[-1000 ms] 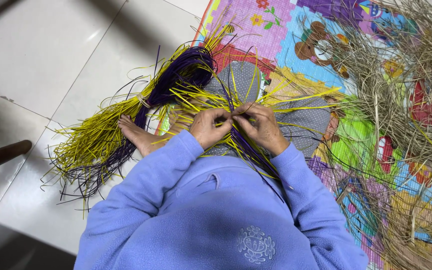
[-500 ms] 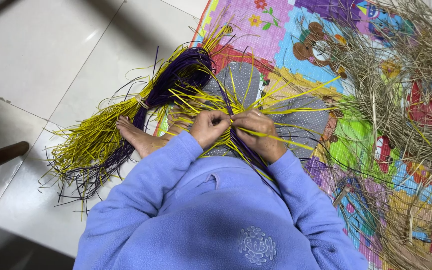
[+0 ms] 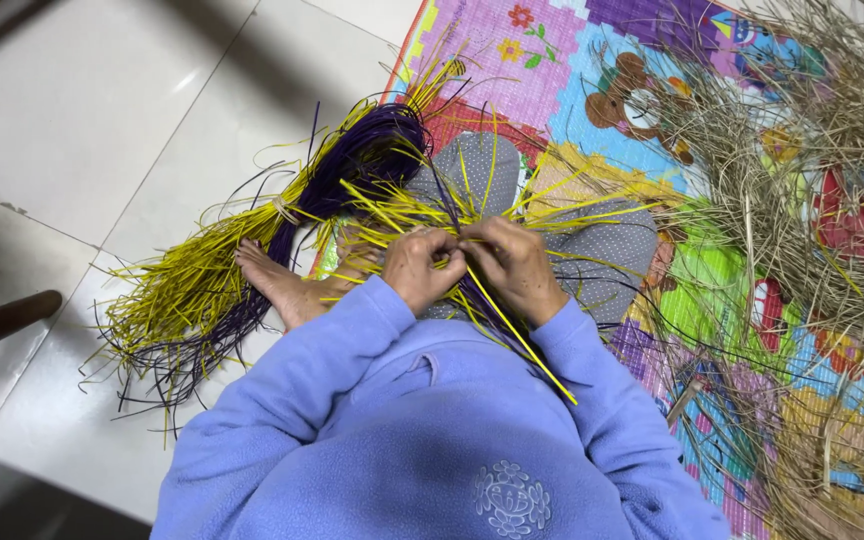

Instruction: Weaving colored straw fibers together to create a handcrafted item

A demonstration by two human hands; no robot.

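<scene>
My left hand (image 3: 420, 265) and my right hand (image 3: 514, 262) meet in front of my chest, both pinching thin yellow and purple straw strands (image 3: 472, 290) where they cross. One yellow strand runs from my fingers down across my blue sleeve (image 3: 527, 345). A large bundle of yellow and purple strands (image 3: 252, 250) lies over my lap and spreads left onto the floor. My bare foot (image 3: 277, 285) rests beside that bundle.
A colourful patterned mat (image 3: 592, 90) lies under my legs. A heap of dry tan straw (image 3: 812, 190) covers its right side. White floor tiles (image 3: 102, 120) stretch to the left, with a dark wooden piece (image 3: 2, 320) at the left edge.
My hands have kept working the crossing strands in place. The long yellow strand now hangs lower across my right sleeve. The bundle has not shifted.
</scene>
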